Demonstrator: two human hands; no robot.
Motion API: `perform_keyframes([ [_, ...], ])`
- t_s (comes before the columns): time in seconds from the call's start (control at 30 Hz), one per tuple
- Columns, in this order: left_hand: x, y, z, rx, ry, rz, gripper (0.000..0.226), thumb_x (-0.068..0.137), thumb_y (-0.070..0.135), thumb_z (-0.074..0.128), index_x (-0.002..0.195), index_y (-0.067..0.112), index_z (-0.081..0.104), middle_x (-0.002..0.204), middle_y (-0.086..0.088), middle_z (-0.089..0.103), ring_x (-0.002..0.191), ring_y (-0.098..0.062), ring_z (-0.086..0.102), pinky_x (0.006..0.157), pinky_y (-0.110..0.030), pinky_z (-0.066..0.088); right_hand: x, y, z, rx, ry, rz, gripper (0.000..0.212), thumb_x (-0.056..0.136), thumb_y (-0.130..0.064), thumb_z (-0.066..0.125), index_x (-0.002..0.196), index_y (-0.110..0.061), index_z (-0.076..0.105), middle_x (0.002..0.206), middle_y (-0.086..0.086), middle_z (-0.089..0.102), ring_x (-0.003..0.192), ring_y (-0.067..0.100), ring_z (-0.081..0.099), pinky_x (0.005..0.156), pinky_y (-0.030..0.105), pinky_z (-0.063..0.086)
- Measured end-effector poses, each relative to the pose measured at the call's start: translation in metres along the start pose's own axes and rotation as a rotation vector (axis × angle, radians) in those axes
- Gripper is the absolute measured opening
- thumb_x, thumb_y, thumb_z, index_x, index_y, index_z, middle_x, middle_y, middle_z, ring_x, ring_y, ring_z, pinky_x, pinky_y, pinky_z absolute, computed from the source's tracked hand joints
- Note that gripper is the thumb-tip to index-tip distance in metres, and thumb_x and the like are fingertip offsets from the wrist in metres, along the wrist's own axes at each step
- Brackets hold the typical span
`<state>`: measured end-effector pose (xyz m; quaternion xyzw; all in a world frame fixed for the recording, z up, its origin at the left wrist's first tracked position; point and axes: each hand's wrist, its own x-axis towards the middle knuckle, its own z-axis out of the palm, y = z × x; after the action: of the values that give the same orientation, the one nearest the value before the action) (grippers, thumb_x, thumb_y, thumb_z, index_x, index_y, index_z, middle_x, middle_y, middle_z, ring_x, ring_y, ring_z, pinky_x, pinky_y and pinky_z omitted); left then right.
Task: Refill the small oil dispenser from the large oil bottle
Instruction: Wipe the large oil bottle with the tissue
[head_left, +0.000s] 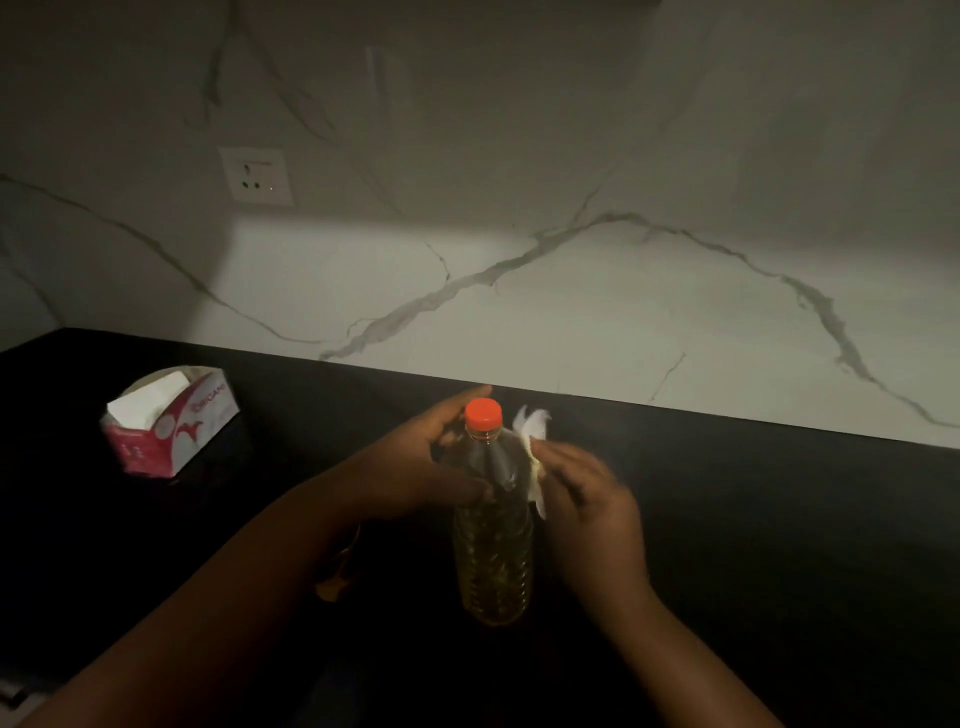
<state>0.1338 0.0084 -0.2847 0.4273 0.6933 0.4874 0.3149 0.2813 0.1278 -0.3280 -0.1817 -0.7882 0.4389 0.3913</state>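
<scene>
A clear plastic oil bottle (493, 551) with an orange cap (483, 414) stands upright on the black counter (753, 545), holding yellow oil in its lower part. My left hand (431, 462) wraps around the bottle's upper body from the left. My right hand (587, 499) presses a white tissue (532, 441) against the bottle's right shoulder. A small orange-tinted object (337, 571) shows dimly beneath my left forearm; I cannot tell what it is.
A pink and white tissue box (171, 421) sits open on the counter at the left. The marble wall (571, 291) rises behind the counter, with a socket (256, 176) at upper left. The scene is dim.
</scene>
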Motion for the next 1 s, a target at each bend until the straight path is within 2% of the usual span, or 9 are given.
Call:
perform_keyframes([
  [0.1, 0.001, -0.003, -0.005, -0.129, -0.067, -0.004, 0.084, 0.072, -0.005, 0.075, 0.139, 0.033, 0.043, 0.125, 0.005, 0.066, 0.115, -0.013, 0.064, 0.092, -0.029, 0.054, -0.032, 0.037, 0.016, -0.057, -0.051, 0.111, 0.027, 0.088, -0.002, 0.059, 0.097, -0.025, 0.070, 0.093, -0.012, 0.066, 0.088, -0.012, 0.058, 0.074, 0.007, 0.043],
  [0.17, 0.003, -0.005, -0.010, -0.133, -0.129, -0.001, 0.070, 0.069, -0.003, 0.070, 0.128, 0.030, 0.052, 0.119, 0.004, 0.070, 0.110, -0.015, 0.066, 0.087, -0.027, 0.055, -0.048, 0.059, 0.022, -0.218, -0.258, 0.246, 0.023, 0.091, -0.011, 0.058, 0.096, -0.032, 0.067, 0.090, -0.011, 0.066, 0.082, -0.008, 0.060, 0.073, 0.005, 0.043],
  [0.27, 0.006, -0.004, -0.012, -0.119, -0.192, -0.007, 0.061, 0.069, -0.006, 0.065, 0.122, 0.023, 0.058, 0.116, -0.005, 0.070, 0.103, -0.016, 0.067, 0.082, -0.024, 0.054, -0.051, 0.080, 0.019, -0.465, -0.564, 0.398, 0.027, 0.093, -0.016, 0.051, 0.115, -0.024, 0.064, 0.107, -0.005, 0.068, 0.091, -0.001, 0.061, 0.082, 0.011, 0.046],
  [0.4, 0.010, -0.004, -0.015, -0.131, -0.223, 0.005, 0.066, 0.065, -0.006, 0.065, 0.125, 0.022, 0.057, 0.131, -0.016, 0.061, 0.119, -0.028, 0.061, 0.093, -0.033, 0.053, -0.025, 0.064, 0.014, -0.180, -0.408, 0.506, 0.032, 0.090, -0.003, 0.050, 0.099, -0.025, 0.071, 0.094, -0.003, 0.072, 0.085, 0.010, 0.068, 0.080, 0.023, 0.055],
  [0.5, 0.013, -0.003, -0.016, -0.150, -0.265, 0.008, 0.068, 0.066, -0.009, 0.061, 0.127, 0.021, 0.055, 0.132, -0.014, 0.061, 0.120, -0.025, 0.060, 0.095, -0.035, 0.051, 0.009, 0.027, 0.001, 0.114, -0.187, 0.400, 0.040, 0.087, 0.007, 0.051, 0.078, -0.025, 0.074, 0.072, -0.008, 0.072, 0.071, 0.006, 0.067, 0.062, 0.016, 0.053],
  [0.6, 0.016, -0.002, -0.016, -0.140, -0.329, 0.004, 0.061, 0.070, -0.011, 0.057, 0.122, 0.019, 0.059, 0.118, -0.004, 0.069, 0.109, -0.019, 0.064, 0.087, -0.031, 0.054, 0.035, -0.012, -0.012, 0.214, -0.161, 0.246, 0.029, 0.089, -0.001, 0.056, 0.093, -0.023, 0.074, 0.086, -0.017, 0.070, 0.072, -0.009, 0.063, 0.064, 0.010, 0.051],
  [0.8, 0.015, -0.006, -0.017, -0.129, -0.297, 0.001, 0.066, 0.066, -0.001, 0.068, 0.128, 0.017, 0.056, 0.128, -0.005, 0.065, 0.118, -0.022, 0.062, 0.090, -0.035, 0.055, 0.014, 0.002, 0.003, 0.160, -0.078, 0.073, 0.028, 0.090, -0.002, 0.056, 0.101, -0.022, 0.073, 0.101, -0.011, 0.069, 0.092, -0.006, 0.063, 0.081, 0.013, 0.050],
  [0.9, 0.012, -0.007, -0.018, -0.116, -0.310, -0.018, 0.078, 0.064, -0.001, 0.066, 0.138, 0.019, 0.047, 0.139, -0.008, 0.057, 0.127, -0.023, 0.056, 0.101, -0.043, 0.048, -0.014, 0.036, 0.014, 0.095, -0.149, 0.149, 0.038, 0.090, -0.002, 0.055, 0.094, -0.038, 0.068, 0.094, -0.013, 0.068, 0.087, -0.009, 0.062, 0.074, 0.006, 0.045],
  [1.0, 0.010, -0.008, -0.019, -0.098, -0.302, -0.006, 0.077, 0.065, -0.003, 0.064, 0.138, 0.018, 0.046, 0.142, -0.010, 0.054, 0.128, -0.022, 0.054, 0.099, -0.041, 0.049, -0.033, 0.068, 0.018, -0.169, -0.404, 0.328, 0.026, 0.092, -0.010, 0.052, 0.097, -0.029, 0.069, 0.091, -0.007, 0.066, 0.076, -0.002, 0.062, 0.066, 0.005, 0.044],
])
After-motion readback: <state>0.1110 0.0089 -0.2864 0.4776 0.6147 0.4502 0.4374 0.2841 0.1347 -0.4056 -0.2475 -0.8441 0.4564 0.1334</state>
